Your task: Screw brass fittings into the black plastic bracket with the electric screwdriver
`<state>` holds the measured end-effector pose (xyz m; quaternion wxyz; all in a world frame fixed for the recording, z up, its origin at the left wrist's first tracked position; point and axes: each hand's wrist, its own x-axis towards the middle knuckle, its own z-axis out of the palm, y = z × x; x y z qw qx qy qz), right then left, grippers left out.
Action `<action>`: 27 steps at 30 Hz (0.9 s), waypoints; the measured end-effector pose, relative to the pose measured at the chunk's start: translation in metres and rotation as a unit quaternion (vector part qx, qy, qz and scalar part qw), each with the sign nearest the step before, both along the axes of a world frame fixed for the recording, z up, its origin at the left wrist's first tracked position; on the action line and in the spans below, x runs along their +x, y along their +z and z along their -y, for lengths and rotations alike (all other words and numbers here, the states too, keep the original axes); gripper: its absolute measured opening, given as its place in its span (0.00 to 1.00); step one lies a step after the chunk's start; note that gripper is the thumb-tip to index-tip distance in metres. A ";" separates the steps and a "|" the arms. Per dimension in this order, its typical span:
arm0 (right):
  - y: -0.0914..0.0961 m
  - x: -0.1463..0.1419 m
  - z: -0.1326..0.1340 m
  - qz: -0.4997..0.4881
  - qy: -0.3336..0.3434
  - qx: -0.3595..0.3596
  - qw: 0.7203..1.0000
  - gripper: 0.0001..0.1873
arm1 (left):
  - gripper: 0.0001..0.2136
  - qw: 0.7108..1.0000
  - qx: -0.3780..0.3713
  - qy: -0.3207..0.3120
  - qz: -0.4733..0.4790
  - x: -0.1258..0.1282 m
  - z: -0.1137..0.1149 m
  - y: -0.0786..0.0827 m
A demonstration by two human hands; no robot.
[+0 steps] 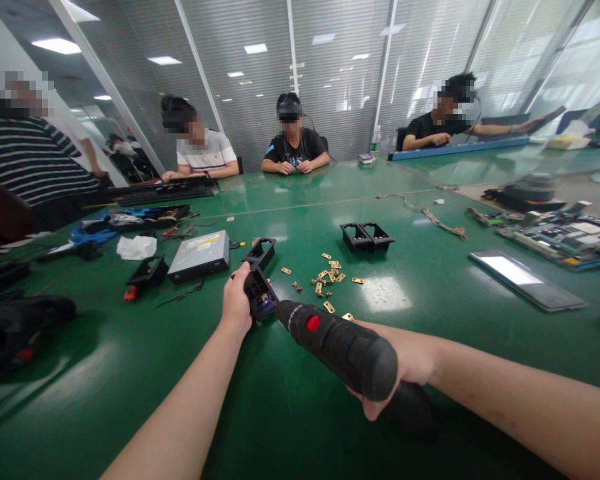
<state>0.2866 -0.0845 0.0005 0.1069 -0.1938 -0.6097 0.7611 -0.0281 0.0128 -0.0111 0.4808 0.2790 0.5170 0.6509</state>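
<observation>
Black plastic bracket (260, 293) sits on the green table (280, 413), tilted up on edge, w/ something bluish inside its frame. Left hand (237, 303) is wrapped round the bracket's left side, fingers closed on it, thumb on top, pinning it to the table. Nose of a black electric screwdriver (337, 347) w/ red button points into the bracket from the near right; tip itself hidden by the frame, can't tell if it touches. Right hand (405, 373) is fully closed round the screwdriver's rear grip, fingers curled underneath.

Just beyond the bracket: a second, empty black bracket (261, 252) lying flat. To the bracket's right, near: scatter of small brass plates (327, 275), some bunched, some apart. Further right & back: a pair of black brackets (367, 237) side by side. Left of the bracket: a grey optical drive (200, 256), then another black frame (149, 271) and a white tissue (137, 247). Far right of the bracket: a flat silver panel (525, 279) and circuit boards (565, 237). Across the table, well behind the bracket, other ppl sit w/ hands on the table top.
</observation>
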 end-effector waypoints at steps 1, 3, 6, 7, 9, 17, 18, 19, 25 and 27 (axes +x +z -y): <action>-0.002 0.001 -0.001 -0.006 -0.001 -0.014 1.000 0.39 | 0.23 1.000 0.002 0.001 0.000 0.001 0.000 0.000; -0.006 0.002 -0.002 -0.007 -0.007 -0.046 0.999 0.35 | 0.22 1.000 0.007 0.001 0.002 0.002 0.001 0.002; -0.007 0.006 -0.002 0.005 -0.018 -0.076 0.997 0.31 | 0.22 1.000 0.010 0.000 0.004 0.003 0.002 0.004; -0.007 0.007 -0.003 0.009 -0.020 -0.085 0.996 0.30 | 0.21 1.000 0.009 0.000 0.004 0.003 0.002 0.004; -0.008 0.008 -0.003 0.007 -0.022 -0.095 0.995 0.29 | 0.22 1.000 0.005 -0.002 0.005 0.004 0.003 0.005; -0.034 0.003 -0.011 -0.017 0.008 -0.109 0.994 0.30 | 0.23 1.000 0.000 -0.005 0.008 0.002 0.003 0.004; -0.036 0.003 -0.011 -0.013 0.007 -0.108 0.994 0.30 | 0.23 1.000 0.000 -0.003 0.007 0.002 0.003 0.004; -0.037 0.003 -0.011 -0.010 0.005 -0.107 0.994 0.31 | 0.22 1.000 0.001 -0.001 0.007 0.002 0.002 0.003; -0.039 0.005 -0.006 -0.005 -0.023 -0.111 0.993 0.33 | 0.24 1.000 -0.002 -0.009 -0.001 -0.001 0.001 -0.001; -0.042 0.004 -0.006 -0.007 -0.023 -0.108 0.994 0.33 | 0.24 1.000 0.001 -0.009 -0.002 -0.003 0.000 -0.002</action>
